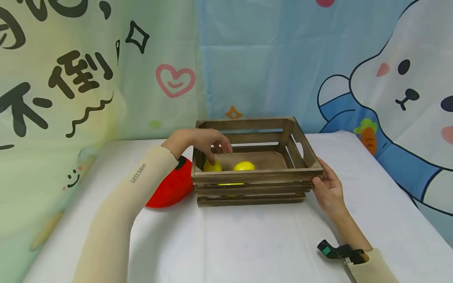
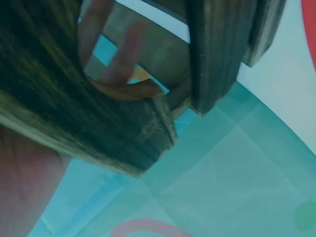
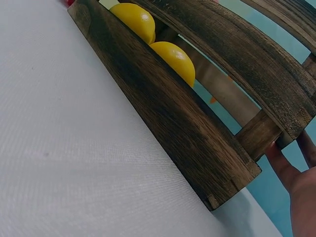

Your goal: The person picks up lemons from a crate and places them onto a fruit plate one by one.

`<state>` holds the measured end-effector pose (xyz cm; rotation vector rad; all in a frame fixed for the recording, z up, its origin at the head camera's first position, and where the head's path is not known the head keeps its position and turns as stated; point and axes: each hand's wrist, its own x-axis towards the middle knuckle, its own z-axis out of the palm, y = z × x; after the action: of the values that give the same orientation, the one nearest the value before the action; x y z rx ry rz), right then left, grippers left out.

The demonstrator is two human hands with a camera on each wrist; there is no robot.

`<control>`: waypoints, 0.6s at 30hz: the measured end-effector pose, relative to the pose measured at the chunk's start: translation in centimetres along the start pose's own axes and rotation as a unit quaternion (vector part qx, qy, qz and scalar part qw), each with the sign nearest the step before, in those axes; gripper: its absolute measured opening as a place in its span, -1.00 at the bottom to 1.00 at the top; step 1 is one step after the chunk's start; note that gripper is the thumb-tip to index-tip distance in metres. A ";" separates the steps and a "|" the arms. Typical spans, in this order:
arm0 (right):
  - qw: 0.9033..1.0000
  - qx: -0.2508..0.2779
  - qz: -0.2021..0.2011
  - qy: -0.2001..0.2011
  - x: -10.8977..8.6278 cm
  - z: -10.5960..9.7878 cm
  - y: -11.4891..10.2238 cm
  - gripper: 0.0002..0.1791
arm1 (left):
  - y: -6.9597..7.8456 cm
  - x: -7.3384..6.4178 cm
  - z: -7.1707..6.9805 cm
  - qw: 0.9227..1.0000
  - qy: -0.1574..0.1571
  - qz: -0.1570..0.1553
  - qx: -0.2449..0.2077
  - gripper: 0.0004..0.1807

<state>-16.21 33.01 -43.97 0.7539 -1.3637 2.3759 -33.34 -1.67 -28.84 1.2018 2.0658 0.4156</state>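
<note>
A brown slatted wooden crate (image 1: 251,177) stands on the white cloth with yellow lemons inside. My left hand (image 1: 209,142) reaches over its left end, thumb pointing down at the left lemon (image 1: 212,166) and the other fingers loosely bent above it. A second lemon (image 1: 244,166) lies to the right of it. In the left wrist view, blurred fingers (image 2: 126,54) show through the crate's handle hole. My right hand (image 1: 330,188) grips the crate's right end, thumb at the front corner. Both lemons show between the slats in the right wrist view.
A red round thing (image 1: 173,188) with a dark patch lies against the crate's left side, partly behind my left forearm. White cloth (image 1: 247,243) covers the table. A printed backdrop (image 1: 244,70) hangs behind the crate. A black device (image 1: 339,250) is strapped on my right wrist.
</note>
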 end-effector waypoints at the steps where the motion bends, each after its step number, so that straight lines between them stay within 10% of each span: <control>1: 1.000 -0.007 0.002 0.002 0.0 0.1 0.1 -0.42 | 0.0 0.2 -0.2 1.000 -0.018 -0.014 -0.002 -0.43; 9: 1.000 0.018 -0.011 -0.017 -0.2 0.3 0.3 -0.41 | 0.0 2.3 -1.4 0.982 -0.155 -0.104 0.004 -0.30; 18: 1.000 0.005 0.002 -0.006 -0.1 0.6 0.2 -0.41 | -1.4 4.0 -1.7 0.974 -0.193 -0.122 -0.006 -0.30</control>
<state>-16.09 32.44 -43.90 0.7697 -1.3604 2.3875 -36.75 1.14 -30.13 0.9196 1.8359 0.0682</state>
